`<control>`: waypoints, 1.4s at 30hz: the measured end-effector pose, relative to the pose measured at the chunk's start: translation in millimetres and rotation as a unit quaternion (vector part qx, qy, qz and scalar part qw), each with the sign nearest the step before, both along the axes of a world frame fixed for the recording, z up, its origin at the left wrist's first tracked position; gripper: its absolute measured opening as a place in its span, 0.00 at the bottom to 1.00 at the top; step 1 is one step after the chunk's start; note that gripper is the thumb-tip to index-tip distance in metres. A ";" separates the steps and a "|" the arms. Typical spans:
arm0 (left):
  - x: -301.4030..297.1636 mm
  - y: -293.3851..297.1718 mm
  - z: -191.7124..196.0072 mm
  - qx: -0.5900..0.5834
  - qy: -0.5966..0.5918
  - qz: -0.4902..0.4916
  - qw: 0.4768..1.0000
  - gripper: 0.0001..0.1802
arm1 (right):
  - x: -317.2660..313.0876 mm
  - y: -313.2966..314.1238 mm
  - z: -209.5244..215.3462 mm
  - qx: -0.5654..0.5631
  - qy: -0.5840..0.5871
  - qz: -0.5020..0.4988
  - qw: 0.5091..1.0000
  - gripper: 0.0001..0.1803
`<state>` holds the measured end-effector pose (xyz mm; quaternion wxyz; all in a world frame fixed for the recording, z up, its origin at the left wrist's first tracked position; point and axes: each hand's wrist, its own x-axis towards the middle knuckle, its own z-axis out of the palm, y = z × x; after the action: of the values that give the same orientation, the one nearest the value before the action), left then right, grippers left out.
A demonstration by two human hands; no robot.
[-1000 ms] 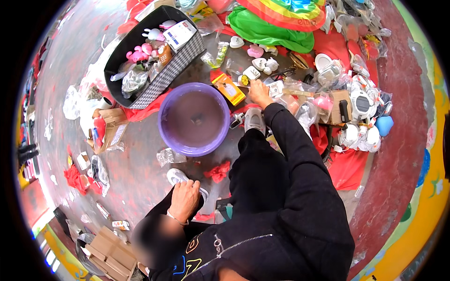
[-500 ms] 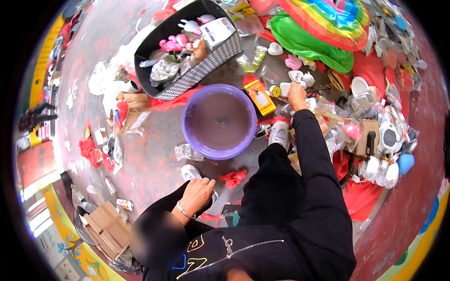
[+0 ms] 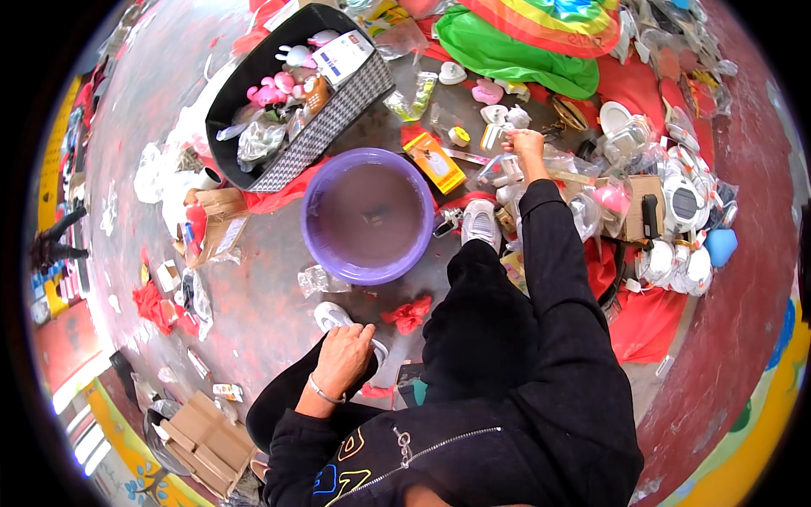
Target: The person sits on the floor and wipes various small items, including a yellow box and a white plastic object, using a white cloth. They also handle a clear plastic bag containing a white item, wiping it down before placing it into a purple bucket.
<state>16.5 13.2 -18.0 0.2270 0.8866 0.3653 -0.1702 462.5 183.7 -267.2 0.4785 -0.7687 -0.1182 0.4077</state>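
My right hand [image 3: 525,145] reaches out over the clutter at the far right, fingers closed. At its fingertips is a small white rectangular object [image 3: 492,137] with an orange edge, which I seem to pinch by one side. Beside it are a round yellow piece [image 3: 459,135] and white heart-shaped pieces [image 3: 494,114]. My left hand [image 3: 342,359], with a bracelet at the wrist, rests on my left knee with loosely bent fingers and nothing visible in it. Between my feet and the far bin stands a purple basin [image 3: 312,241] of murky water.
A black bin [image 3: 325,144] with a checked side holds toys and plastic bags. Near the basin lies a yellow box [image 3: 434,163]. White lamp-like units [image 3: 681,203] and red cloth [image 3: 650,329] crowd the right. A cardboard box [image 3: 203,431] is at lower left.
My right hand has drawn a little to the right, and the white object beside it is now tilted. My left hand stays on the knee. The whole view has shifted.
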 end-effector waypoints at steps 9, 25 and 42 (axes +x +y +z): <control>7.1 10.0 6.3 -0.021 -0.005 0.019 1.000 0.20 | -5.6 1.8 42.3 0.074 0.024 0.094 0.993 0.07; 26.6 36.4 16.6 -0.323 -0.410 0.487 0.700 0.30 | -175.7 -26.4 172.0 0.320 0.537 0.394 0.674 0.08; 17.3 31.7 29.1 -0.497 -0.439 0.510 0.547 0.33 | -224.8 -59.1 198.6 0.166 0.544 0.597 0.566 0.10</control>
<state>33.8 45.0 11.1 0.8125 0.2607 0.4677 0.2304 237.8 124.6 -68.6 0.2197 -0.0638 -0.3333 0.9147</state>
